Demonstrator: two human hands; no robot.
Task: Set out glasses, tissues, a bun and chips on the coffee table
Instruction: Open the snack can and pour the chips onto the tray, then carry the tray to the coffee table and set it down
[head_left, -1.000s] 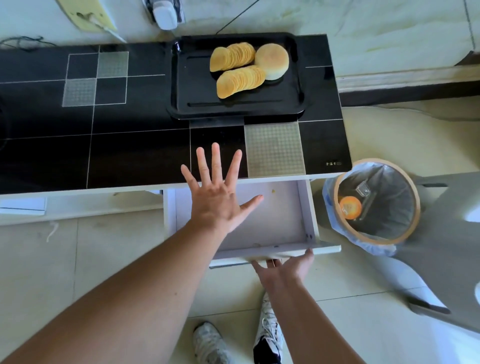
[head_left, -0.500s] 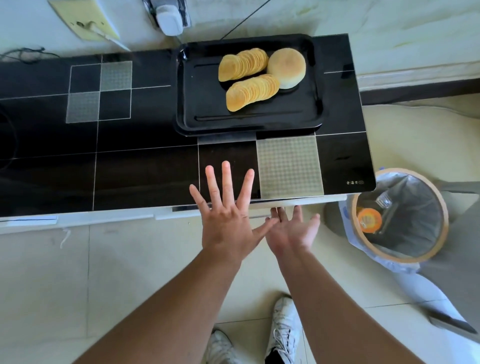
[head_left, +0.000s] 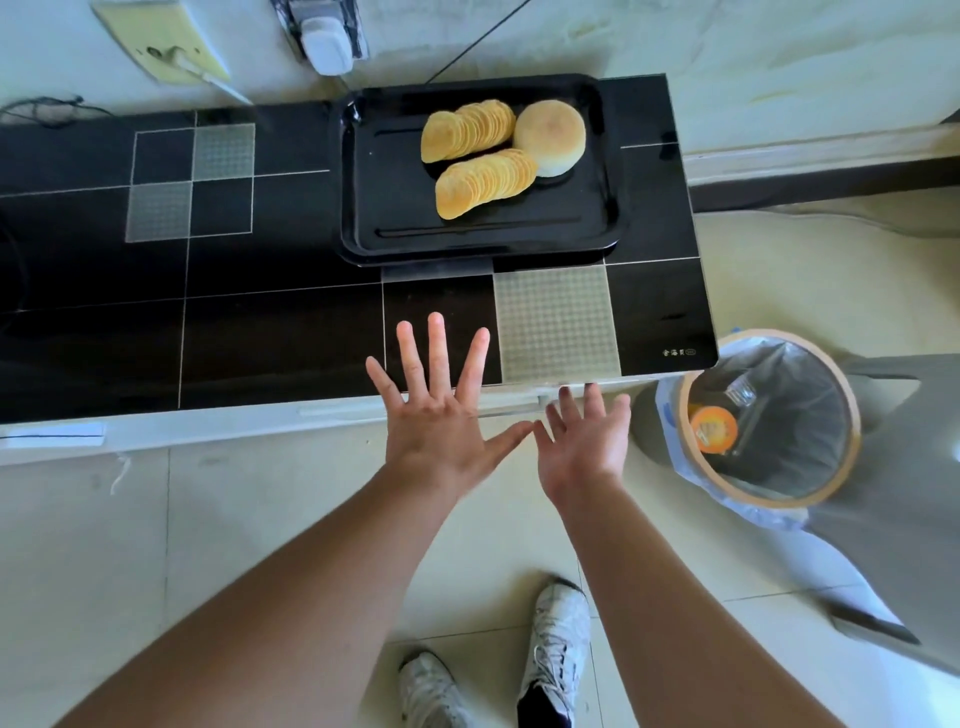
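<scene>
A black tray (head_left: 395, 228) sits on the black glass coffee table (head_left: 260, 338), toward its right end. On the tray lie two rows of yellow chips (head_left: 480, 158) and a round pale bun (head_left: 550, 136) at their right. My left hand (head_left: 441, 415) is spread flat, fingers apart, over the table's near edge. My right hand (head_left: 584, 441) is just right of it, fingers apart against the white closed drawer front (head_left: 332, 415). Both hands hold nothing. No glasses or tissues are in view.
A round bin (head_left: 769, 421) with a plastic liner stands on the floor at the table's right end, holding an orange lid and wrappers. A wall socket (head_left: 171, 47) and a white adapter (head_left: 324, 44) lie behind the table. My shoes (head_left: 556, 654) are on the tiled floor.
The drawer under the table, open one second ago, is now closed. My right hand pushed it in and rests open at its front; my left hand stayed spread.
</scene>
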